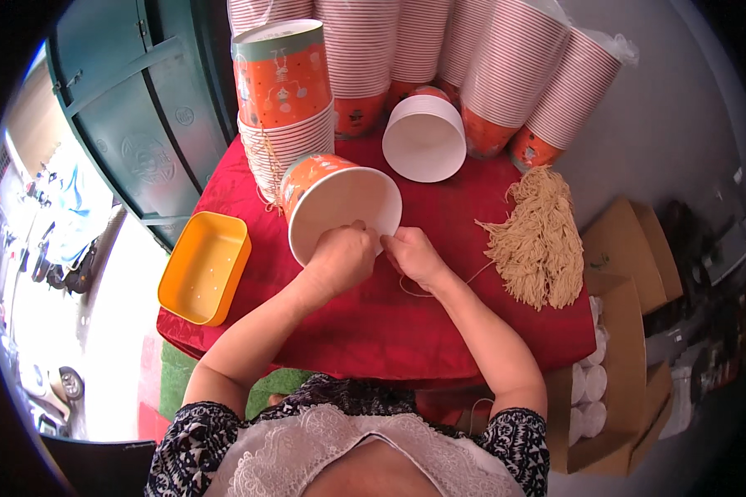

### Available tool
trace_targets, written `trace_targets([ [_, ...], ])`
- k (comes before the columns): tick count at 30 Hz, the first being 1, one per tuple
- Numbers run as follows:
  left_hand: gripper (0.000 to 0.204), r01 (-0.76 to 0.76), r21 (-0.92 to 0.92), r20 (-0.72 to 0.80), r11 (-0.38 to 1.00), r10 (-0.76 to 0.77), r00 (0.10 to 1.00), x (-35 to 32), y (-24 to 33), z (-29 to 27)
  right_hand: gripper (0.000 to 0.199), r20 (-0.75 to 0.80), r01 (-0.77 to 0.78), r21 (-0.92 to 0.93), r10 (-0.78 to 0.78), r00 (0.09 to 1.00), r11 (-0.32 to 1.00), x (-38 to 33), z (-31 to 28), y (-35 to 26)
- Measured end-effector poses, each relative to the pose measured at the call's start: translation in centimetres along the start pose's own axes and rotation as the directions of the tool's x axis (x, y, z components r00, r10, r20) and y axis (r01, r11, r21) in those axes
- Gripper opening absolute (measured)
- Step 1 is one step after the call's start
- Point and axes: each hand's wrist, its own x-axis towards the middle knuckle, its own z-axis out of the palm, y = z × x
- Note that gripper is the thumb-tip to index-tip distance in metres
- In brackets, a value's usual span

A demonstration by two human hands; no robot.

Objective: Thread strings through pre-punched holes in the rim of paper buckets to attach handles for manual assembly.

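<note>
A large orange paper bucket [307,176] with a white inside lies tipped on the red-covered table, its mouth turned toward me. My left hand [344,258] reaches into the mouth with its fingers curled closed; whatever they hold is hidden. At the bucket's right lower rim, my right hand [414,255] is closed in a pinch, its fingertips near those of the left. A thin beige string [478,272] runs from under my right hand toward a thick bundle of beige strings [543,240] on the right.
A yellow plastic tray [239,265] holding small white bits sits at the left table edge. Behind stand a bucket stack [286,149] with strings hanging on it, another tipped bucket [423,142], and tall wrapped stacks [518,66]. Cardboard boxes [626,331] stand right of the table [340,340].
</note>
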Motion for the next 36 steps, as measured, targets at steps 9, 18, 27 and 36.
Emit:
trace_targets([
  [9, 0.014, 0.076, -0.083, 0.043, 0.994, -0.072, 0.996, -0.5, -0.2, 2.1, 0.039, -0.098, -0.14, -0.562, 0.103, 0.99, 0.815, 0.4, -0.5, -0.5],
  [18, 0.012, 0.286, -0.644, 0.119, 0.709, -0.276, 0.954, -0.8, -0.5, 2.9, 0.037, -0.257, -0.113, -0.584, -0.051, 0.965, 0.804, -0.3, -0.7, 0.5],
  [27, 0.009, 0.346, -0.898, 0.222, 0.27, -0.401, 0.889, -0.4, 0.5, 4.1, 0.035, -0.276, -0.155, -0.723, -0.076, 0.958, 0.673, -0.3, 0.1, 0.5],
  [36, 0.021, 0.468, -0.845, 0.373, 0.258, -0.343, 0.862, 0.0, 0.4, 2.7, 0.033, -0.243, -0.172, -0.747, -0.024, 0.97, 0.642, -0.3, 0.0, 0.5],
])
